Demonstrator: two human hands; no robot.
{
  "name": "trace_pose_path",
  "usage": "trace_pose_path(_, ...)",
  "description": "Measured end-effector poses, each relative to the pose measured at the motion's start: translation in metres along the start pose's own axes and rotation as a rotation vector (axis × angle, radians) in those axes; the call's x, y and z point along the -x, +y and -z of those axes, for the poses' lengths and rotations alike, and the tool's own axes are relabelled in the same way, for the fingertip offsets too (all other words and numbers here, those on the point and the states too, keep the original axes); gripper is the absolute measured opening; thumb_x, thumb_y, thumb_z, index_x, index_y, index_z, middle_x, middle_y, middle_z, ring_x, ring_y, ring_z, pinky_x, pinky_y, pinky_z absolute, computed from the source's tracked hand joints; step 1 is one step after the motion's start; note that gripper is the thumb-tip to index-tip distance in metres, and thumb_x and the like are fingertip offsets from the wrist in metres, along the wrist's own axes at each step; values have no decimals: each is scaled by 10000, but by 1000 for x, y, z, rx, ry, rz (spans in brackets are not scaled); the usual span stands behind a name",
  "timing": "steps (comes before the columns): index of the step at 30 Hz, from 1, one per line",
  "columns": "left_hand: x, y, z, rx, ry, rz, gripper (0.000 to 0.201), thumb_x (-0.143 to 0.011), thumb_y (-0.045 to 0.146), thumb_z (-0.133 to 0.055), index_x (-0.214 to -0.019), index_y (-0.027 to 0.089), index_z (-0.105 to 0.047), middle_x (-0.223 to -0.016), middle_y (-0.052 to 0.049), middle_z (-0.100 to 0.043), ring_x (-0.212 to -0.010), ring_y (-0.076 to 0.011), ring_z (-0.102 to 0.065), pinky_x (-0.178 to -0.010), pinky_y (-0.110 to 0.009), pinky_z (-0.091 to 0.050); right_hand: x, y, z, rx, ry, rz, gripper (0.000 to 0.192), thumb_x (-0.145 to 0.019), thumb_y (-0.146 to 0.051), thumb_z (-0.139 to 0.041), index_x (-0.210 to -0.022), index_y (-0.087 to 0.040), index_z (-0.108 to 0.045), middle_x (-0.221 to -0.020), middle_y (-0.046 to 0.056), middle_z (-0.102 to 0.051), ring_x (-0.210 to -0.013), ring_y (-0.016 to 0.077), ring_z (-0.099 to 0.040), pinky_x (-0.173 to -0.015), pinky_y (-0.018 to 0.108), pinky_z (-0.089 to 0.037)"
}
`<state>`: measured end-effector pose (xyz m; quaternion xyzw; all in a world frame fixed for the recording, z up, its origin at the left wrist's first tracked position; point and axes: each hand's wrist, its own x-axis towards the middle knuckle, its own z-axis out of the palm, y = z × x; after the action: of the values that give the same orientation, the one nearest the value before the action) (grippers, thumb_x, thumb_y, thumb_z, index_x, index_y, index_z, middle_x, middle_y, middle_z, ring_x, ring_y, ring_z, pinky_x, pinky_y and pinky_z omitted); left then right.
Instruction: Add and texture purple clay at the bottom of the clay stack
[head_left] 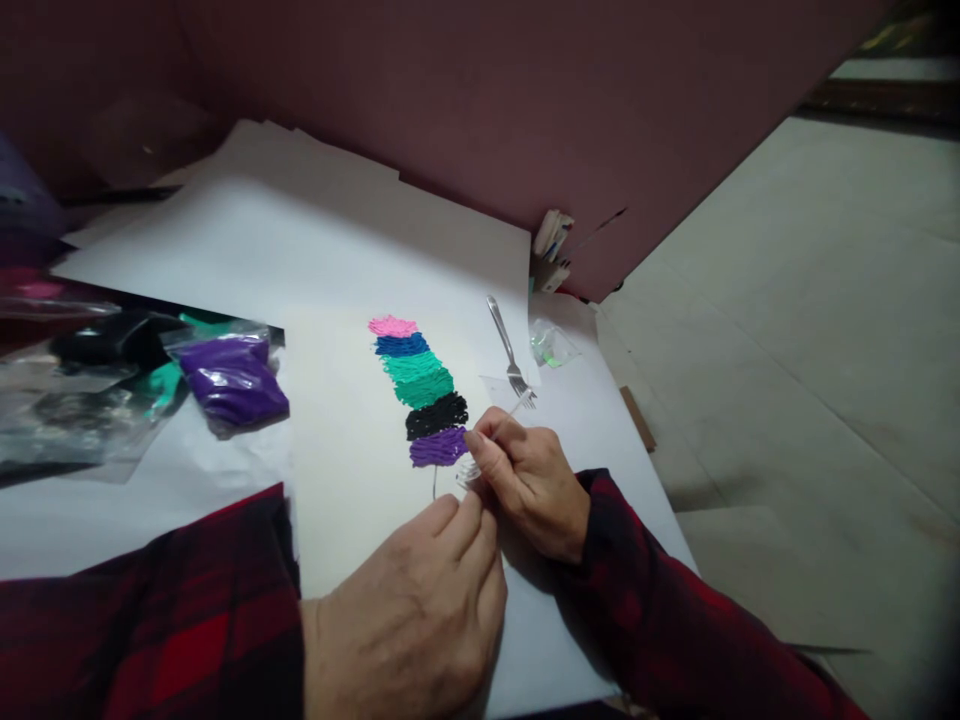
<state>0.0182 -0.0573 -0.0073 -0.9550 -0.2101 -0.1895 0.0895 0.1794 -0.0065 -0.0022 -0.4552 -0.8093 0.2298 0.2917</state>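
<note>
A column of textured clay bands (421, 390) lies on a cream sheet (337, 470): pink at the top, then blue, teal, green, black and purple at the bottom. My right hand (529, 480) pinches a thin clear plastic fork (517, 408) right beside the purple band. My left hand (420, 610) rests on the sheet just below, its fingers curled and touching the right hand. Whether the left hand holds anything is hidden. Both sleeves are red and black plaid.
A metal fork (508, 350) lies right of the clay column. A small clear bag with green bits (553, 345) is beyond it. Bags of purple clay (234, 380), black and teal clay (112, 345) sit at the left. A maroon board (487, 100) stands behind.
</note>
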Motion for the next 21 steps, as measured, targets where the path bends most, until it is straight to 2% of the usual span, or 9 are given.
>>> trace_pose_path(5, -1, 0, -1, 2, -5, 18, 359, -876, 41, -329, -966, 75, -674, -1004, -173, -683, -873, -275, -634, -660, -370, -492, 1, 0, -2, -111, 70, 5, 214, -950, -248, -429, -773, -174, -524, -658, -35, -492, -511, 56, -478, -516, 202, -390)
trace_pose_path(10, 1, 0, -1, -2, -24, 0, 352, -882, 50, -332, -1006, 68, -661, -1057, -190, -668, -892, -286, -631, -638, -374, -486, 1, 1, -3, -135, 60, 12, 220, -947, -264, -439, -764, -180, -527, -700, -21, -528, -522, 60, -491, -502, 200, -401)
trace_pose_path(17, 1, 1, 0, 14, -52, 14, 333, -895, 58, -338, -1049, 55, -633, -1084, -203, -657, -876, -268, -630, -659, -380, -489, 1, 2, -2, -49, -3, 13, 193, -955, -286, -422, -819, -189, -520, -691, -22, -524, -523, 68, -476, -516, 207, -403)
trace_pose_path(21, 1, 1, -1, 21, -34, 7, 331, -889, 55, -340, -1002, 61, -651, -1062, -199, -665, -888, -281, -632, -639, -374, -488, 1, 2, 0, -4, -14, -3, 196, -958, -290, -412, -821, -191, -512, -618, -44, -474, -498, 71, -443, -511, 210, -380)
